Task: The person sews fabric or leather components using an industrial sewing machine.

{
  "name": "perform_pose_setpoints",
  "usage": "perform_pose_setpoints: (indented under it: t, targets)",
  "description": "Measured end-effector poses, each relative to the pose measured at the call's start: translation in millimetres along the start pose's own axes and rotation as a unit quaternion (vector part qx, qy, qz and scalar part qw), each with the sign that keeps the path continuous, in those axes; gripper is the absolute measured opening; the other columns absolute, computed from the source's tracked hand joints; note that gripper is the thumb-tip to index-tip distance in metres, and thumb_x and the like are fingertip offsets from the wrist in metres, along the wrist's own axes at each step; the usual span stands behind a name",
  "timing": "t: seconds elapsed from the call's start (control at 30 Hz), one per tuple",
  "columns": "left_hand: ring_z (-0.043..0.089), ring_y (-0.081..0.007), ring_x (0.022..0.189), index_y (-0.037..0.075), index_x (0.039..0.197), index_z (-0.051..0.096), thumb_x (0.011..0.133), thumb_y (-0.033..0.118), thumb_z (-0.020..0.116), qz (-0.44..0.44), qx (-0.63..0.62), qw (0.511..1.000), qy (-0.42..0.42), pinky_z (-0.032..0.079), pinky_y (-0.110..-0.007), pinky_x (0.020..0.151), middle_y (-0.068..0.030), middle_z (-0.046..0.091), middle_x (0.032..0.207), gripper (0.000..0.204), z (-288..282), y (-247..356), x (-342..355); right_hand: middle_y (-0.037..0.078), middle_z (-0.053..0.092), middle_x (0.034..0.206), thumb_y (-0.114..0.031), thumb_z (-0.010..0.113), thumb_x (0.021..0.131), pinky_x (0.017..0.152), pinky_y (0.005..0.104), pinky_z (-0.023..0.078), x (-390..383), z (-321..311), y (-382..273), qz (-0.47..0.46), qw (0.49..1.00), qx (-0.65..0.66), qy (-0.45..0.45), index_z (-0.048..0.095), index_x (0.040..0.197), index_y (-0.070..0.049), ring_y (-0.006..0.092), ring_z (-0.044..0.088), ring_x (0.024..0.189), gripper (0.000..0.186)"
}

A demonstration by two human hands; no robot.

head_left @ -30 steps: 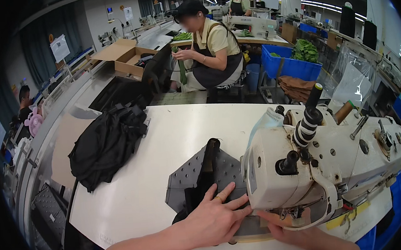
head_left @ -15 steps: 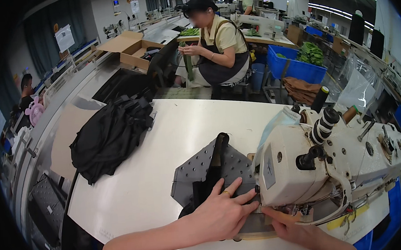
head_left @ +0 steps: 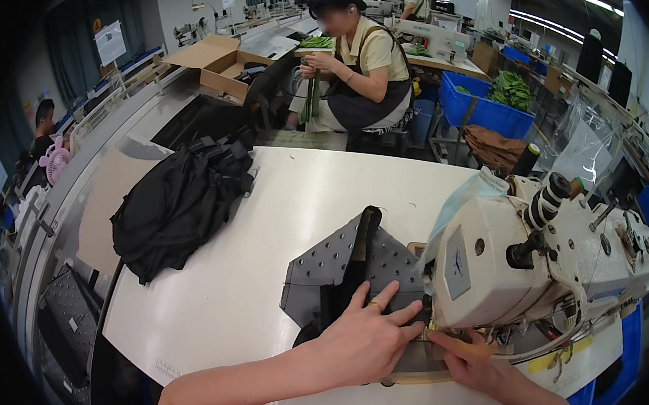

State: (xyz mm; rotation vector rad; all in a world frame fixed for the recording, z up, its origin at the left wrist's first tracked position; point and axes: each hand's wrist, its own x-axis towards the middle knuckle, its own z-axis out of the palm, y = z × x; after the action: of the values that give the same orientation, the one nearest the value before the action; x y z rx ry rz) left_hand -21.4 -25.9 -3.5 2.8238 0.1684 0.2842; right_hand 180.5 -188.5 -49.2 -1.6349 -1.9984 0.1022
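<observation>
My left hand (head_left: 375,333) lies with fingers spread, pressing on a dark grey fabric piece (head_left: 328,259) dotted with round holes. A folded black strip (head_left: 363,237) runs across that piece. Just right of the fingertips is the needle area of a white sewing machine (head_left: 494,258), partly covered by its head. My right hand (head_left: 471,361) rests close by, its index finger stretched toward the fabric edge at the needle, almost meeting my left fingers. Its other fingers look curled and are partly hidden. The stitching point itself is too small to make out.
A heap of black fabric (head_left: 182,205) sits on the white tabletop (head_left: 205,327) at the left. Opposite, a co-worker (head_left: 364,68) handles green strips. Further off are an open cardboard box (head_left: 221,70) and a blue bin (head_left: 483,105) with green pieces.
The view has shifted slightly, so the machine and fabric appear a little further right. Both hands keep their pose at the needle. The co-worker's hands have risen with the green strips.
</observation>
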Motion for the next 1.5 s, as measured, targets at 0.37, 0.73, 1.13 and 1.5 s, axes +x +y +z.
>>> perform_pose_setpoints:
  t: [0.37, 0.73, 1.13, 1.5]
  targets:
    - [0.041, -0.0510, 0.132, 0.004, 0.131, 0.058, 0.089, 0.014, 0.055, -0.008, 0.003, 1.000, -0.029, 0.030, -0.070, 0.103, -0.0187, 0.047, 0.144, 0.043, 0.1, -0.6, 0.0, 0.019, 0.068, 0.097, 0.003, 0.056, 0.081, 0.086, 0.0405, 0.052, 4.2, -9.9, -11.7, 0.062, 0.996, -0.003, -0.062, 0.066, 0.118, -0.001, 0.0327, 0.066, 0.088, 0.039]
    - [0.034, -0.0512, 0.137, 0.006, 0.135, 0.055, 0.088, 0.019, 0.056, -0.004, 0.013, 0.995, -0.097, 0.028, -0.071, 0.105, -0.0173, 0.041, 0.150, 0.048, -12.9, 2.7, -4.0, 0.017, 0.067, 0.101, -0.001, 0.059, 0.080, 0.078, 0.0435, 0.052, 16.9, -14.3, -24.9, 0.034, 0.998, -0.056, -0.008, 0.070, 0.117, -0.016, 0.0349, 0.065, 0.089, 0.041]
    - [0.064, -0.0500, 0.102, 0.000, 0.112, 0.064, 0.095, 0.026, 0.051, -0.005, 0.062, 0.998, 0.012, 0.054, -0.056, 0.079, -0.0251, 0.065, 0.112, 0.033, -10.8, 16.7, -7.9, 0.013, 0.066, 0.084, 0.007, 0.054, 0.075, 0.062, 0.0373, 0.051, 7.6, -23.9, -23.2, -0.034, 0.997, 0.041, 0.063, 0.070, 0.090, -0.006, 0.0284, 0.062, 0.069, 0.026]
    - [0.066, -0.0261, 0.059, 0.008, 0.060, 0.068, 0.072, 0.018, 0.065, 0.058, 0.028, 0.997, -0.042, 0.049, -0.038, 0.052, -0.0106, 0.064, 0.059, 0.015, -30.1, 58.8, -36.3, 0.011, 0.066, 0.075, 0.009, 0.053, 0.074, 0.058, 0.0373, 0.048, 5.0, -21.3, -26.0, -0.053, 0.996, 0.022, 0.066, 0.070, 0.087, -0.005, 0.0276, 0.060, 0.064, 0.025]
